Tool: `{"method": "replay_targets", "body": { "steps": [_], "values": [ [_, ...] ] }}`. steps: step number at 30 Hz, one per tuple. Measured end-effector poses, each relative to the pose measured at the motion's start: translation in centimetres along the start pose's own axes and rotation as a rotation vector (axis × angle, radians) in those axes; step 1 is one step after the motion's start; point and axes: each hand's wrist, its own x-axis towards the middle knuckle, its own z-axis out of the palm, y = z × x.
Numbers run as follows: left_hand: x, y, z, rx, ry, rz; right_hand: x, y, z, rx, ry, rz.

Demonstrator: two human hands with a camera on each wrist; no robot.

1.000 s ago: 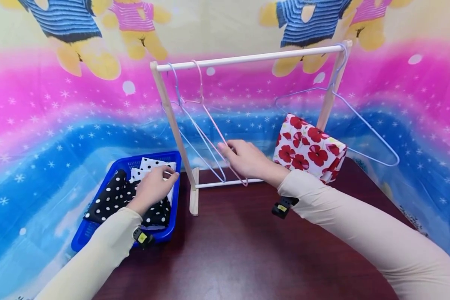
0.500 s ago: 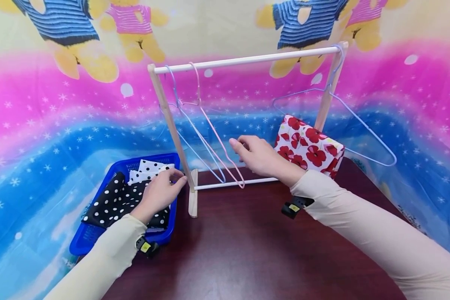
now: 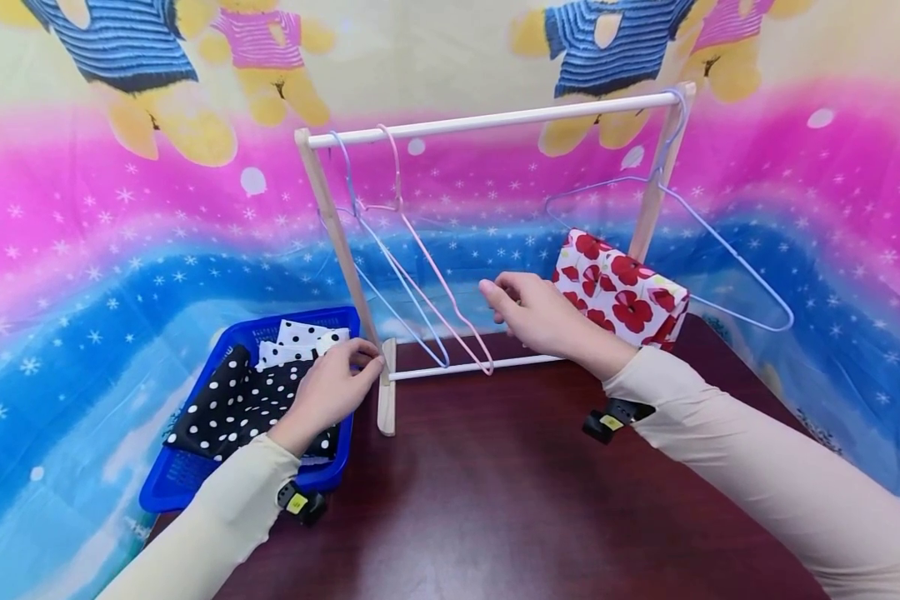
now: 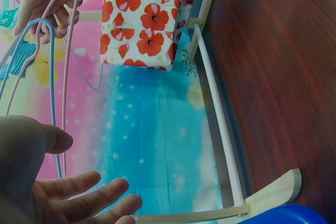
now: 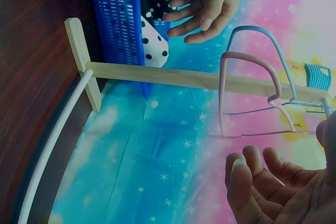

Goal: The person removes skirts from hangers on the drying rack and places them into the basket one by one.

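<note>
Only wrist views show left hand (image 4: 47, 203) and right hand (image 5: 283, 190) palm-side, relaxed, empty.

Your left forearm (image 3: 198, 521) reaches in from the lower left and your right forearm (image 3: 750, 467) from the lower right, both sleeved. Your left hand (image 3: 335, 385) and right hand (image 3: 537, 312) are well apart, the right one higher in the head view. Your left thumb (image 4: 56, 139) stands clear of loosely bent left fingers (image 4: 89, 204); your right fingers (image 5: 275, 186) curve gently, relaxed.
</note>
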Motion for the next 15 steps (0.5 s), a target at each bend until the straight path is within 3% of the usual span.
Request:
{"method": "replay_targets", "body": {
  "steps": [15],
  "values": [
    [-0.5, 0.6, 1.5, -0.015, -0.036, 0.004, -1.5, 2.0, -0.6, -0.03, 0.032, 0.019]
  ]
}}
